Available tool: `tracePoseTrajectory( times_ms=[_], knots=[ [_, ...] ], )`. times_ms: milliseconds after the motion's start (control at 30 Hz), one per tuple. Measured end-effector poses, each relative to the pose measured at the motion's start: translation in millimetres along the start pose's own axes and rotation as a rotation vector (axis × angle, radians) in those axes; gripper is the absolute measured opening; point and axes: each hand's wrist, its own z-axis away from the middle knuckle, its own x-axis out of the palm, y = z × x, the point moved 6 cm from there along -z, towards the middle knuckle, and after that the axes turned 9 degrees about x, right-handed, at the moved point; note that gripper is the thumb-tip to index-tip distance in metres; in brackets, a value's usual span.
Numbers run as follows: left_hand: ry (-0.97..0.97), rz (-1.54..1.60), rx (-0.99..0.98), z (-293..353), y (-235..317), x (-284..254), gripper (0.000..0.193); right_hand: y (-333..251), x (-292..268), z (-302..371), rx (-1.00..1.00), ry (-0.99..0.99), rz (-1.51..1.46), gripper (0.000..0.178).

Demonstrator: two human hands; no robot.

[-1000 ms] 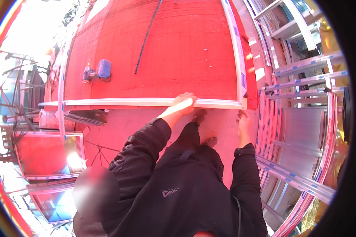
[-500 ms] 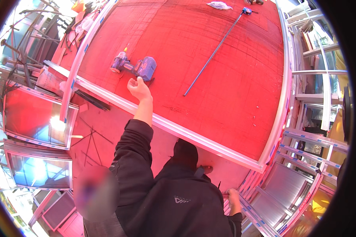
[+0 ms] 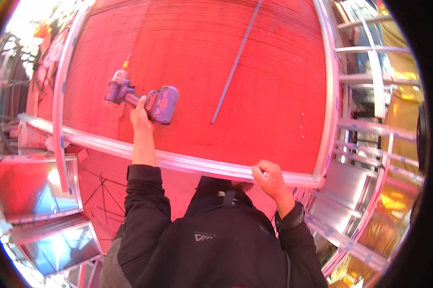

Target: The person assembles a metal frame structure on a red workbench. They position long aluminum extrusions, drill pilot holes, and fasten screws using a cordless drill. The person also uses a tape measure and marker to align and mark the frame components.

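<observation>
A cordless drill (image 3: 163, 104) lies on its side on the red board (image 3: 255, 120), its bit pointing away from me. My left hand (image 3: 142, 116) has its fingers closed round the drill's handle, between the motor head and the battery. Over the near rail of the white metal frame (image 3: 202, 165), toward its right end, is my right hand (image 3: 272, 180). Its fingers are curled into a fist, and a tiny pale spot shows at them; what they hold, if anything, I cannot make out.
A long thin blue rod (image 3: 233, 72) lies on the board beyond my hands. Glazed window panels (image 3: 36, 187) lean at the left, next to an upright white bar (image 3: 59, 125). Stacked metal frames (image 3: 365, 127) line the right side. Thin dark strips (image 3: 102, 189) lie on the floor.
My left hand has moved from beside the drill onto its handle and closed. My right hand has come up from the low right to the frame's near rail. The view has shifted.
</observation>
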Motion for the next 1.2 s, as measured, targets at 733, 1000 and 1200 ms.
tracePoseTrajectory(
  times_ms=[733, 1000, 1200],
  knots=[
    [-1.888, -0.823, 0.758, 592.9, -189.1, 230.5, 0.051, 259.3, -153.4, 300.4, -0.003, 0.775, -1.367, 0.065],
    [-1.944, -1.184, 1.007, 624.7, -322.3, 260.8, 0.081, 470.7, -141.7, 316.3, -0.055, 0.661, -1.257, 0.052],
    [-2.509, -1.128, 1.235, 663.3, -380.2, 308.9, 0.061, 568.7, -96.9, 260.5, -0.151, 0.581, -1.541, 0.060]
  ],
)
